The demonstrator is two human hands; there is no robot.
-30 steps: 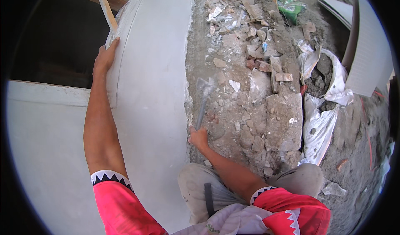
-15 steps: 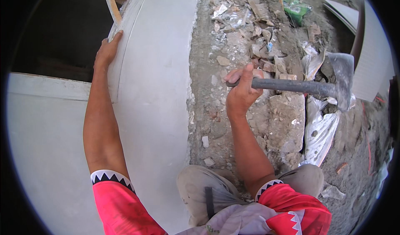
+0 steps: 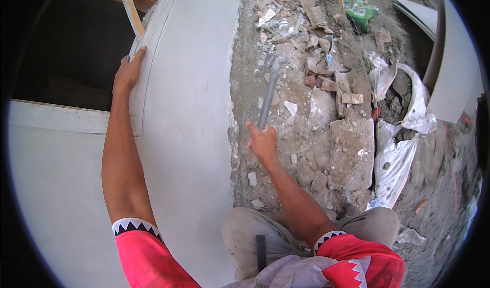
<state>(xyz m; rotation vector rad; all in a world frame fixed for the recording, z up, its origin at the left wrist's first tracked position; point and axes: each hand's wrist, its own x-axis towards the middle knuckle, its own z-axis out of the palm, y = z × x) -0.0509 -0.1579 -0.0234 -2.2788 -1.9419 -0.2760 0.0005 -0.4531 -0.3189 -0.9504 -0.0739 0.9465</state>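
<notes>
R hand [image 3: 263, 141] is clamping the hammer [image 3: 269, 94] by its handle, w/ the head pointing far over rubble [image 3: 316, 63], right of the white wall [image 3: 199, 109]. L hand [image 3: 128, 74] is resting on the window frame [image 3: 151, 45], far left (can't tell if fingers are closing). White sack [image 3: 392, 168] is lying right, green bag [image 3: 360, 12] far right.
</notes>
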